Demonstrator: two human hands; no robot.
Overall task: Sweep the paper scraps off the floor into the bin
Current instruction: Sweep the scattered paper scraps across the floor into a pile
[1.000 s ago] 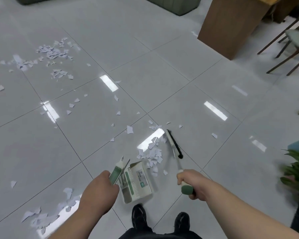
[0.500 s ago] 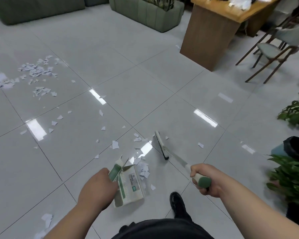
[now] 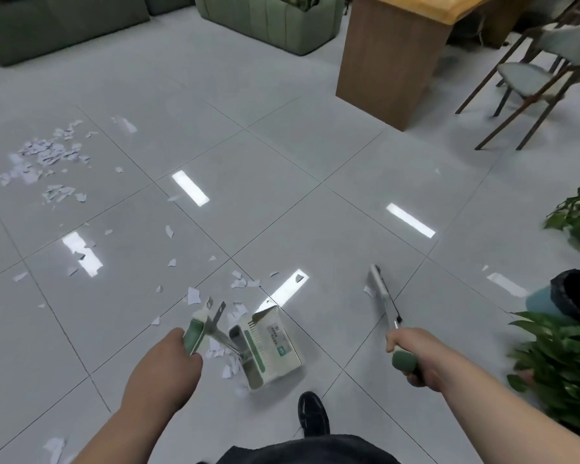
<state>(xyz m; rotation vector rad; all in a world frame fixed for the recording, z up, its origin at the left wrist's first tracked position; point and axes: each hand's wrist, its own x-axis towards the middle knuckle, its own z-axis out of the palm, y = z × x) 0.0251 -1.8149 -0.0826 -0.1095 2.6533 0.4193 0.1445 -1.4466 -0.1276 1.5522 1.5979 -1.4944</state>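
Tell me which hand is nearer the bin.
Right. The right hand, gripping the brush, lies left of the bin; the left hand, gripping the dustpan handle, is much farther left.

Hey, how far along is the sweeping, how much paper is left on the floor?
Early. Done: nothing that shows; the bin is too dark inside to tell. In hand: left hand grips the dustpan by its handle, right hand grips the brush, loose scraps beside the pan. Left: the big pile far left, plus scattered scraps across the tiles.
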